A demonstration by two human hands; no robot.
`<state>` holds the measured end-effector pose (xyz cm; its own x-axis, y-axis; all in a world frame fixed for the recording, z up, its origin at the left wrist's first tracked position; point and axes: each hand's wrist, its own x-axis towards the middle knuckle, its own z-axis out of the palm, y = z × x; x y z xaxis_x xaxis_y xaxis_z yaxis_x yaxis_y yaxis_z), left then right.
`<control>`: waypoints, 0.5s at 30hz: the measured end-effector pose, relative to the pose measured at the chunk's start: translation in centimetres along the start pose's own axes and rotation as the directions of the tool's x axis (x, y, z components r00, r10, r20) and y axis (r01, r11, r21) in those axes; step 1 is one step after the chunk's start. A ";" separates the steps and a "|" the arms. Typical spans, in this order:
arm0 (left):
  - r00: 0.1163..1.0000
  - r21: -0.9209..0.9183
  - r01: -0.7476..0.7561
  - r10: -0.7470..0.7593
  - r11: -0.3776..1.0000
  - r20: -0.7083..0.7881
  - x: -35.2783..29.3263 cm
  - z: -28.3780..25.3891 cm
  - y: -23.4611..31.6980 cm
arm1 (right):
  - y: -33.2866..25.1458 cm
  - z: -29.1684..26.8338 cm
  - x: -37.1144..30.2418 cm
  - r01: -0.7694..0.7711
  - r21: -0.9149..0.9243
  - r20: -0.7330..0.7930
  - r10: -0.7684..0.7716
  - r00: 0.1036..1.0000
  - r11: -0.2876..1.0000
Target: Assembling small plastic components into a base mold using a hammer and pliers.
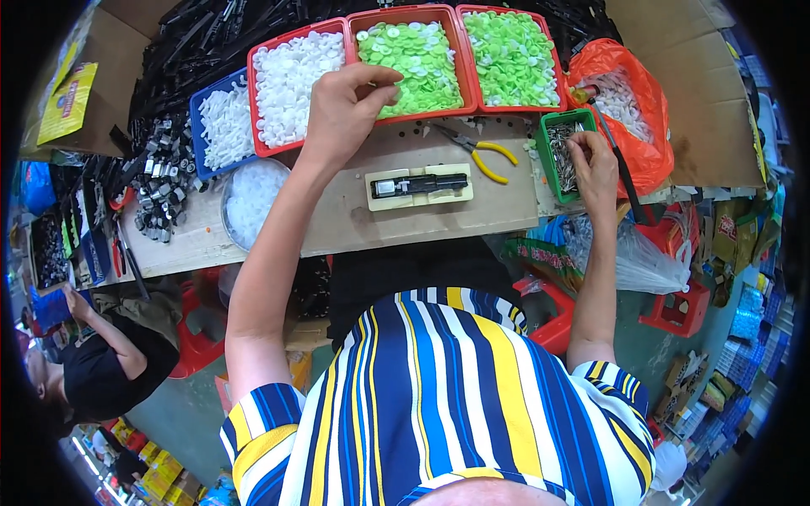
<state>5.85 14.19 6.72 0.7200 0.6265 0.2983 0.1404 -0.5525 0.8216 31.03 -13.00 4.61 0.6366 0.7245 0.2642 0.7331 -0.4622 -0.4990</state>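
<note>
My left hand (344, 108) hovers at the left front edge of a red tray (467, 69) full of small green discs (411, 63). Thumb and forefinger come together in a pinch, and what they hold, if anything, is too small to make out. My right hand (597, 164) dips into a small green tray (543, 160) of thin metal pieces (560, 143), its fingertips pinched among them. Between my arms, on the board, lies a cream block (408, 203) with a slim black part (422, 184) set in its recess.
Pliers with yellow handles (492, 163) lie behind the block. White parts fill a red tray (297, 72), a blue tray (226, 126) and a round dish (251, 202). An orange bag (624, 101) and a black-shafted screwdriver (620, 156) adjoin the green tray. Another person (114, 363) sits at left.
</note>
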 end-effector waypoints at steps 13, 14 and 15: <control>0.921 -0.627 0.374 -0.353 0.684 0.164 -4.3 4.0 4.8 | -13.3 3.9 -2.1 0.380 0.336 -0.167 -0.343 0.925 0.862; 0.921 -0.624 0.374 -0.354 0.686 0.163 -4.5 4.2 5.0 | -13.4 4.3 -2.1 0.380 0.339 -0.168 -0.342 0.924 0.860; 0.925 -0.622 0.364 -0.349 0.693 0.152 -4.7 4.4 5.2 | -13.6 4.6 -2.2 0.402 0.329 -0.191 -0.357 0.914 0.854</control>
<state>6.18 5.99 7.41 0.7201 0.6887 -0.0847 -0.0635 0.1870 0.9803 18.61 -5.98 7.01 0.3662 0.7298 0.5773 0.8037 0.0646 -0.5915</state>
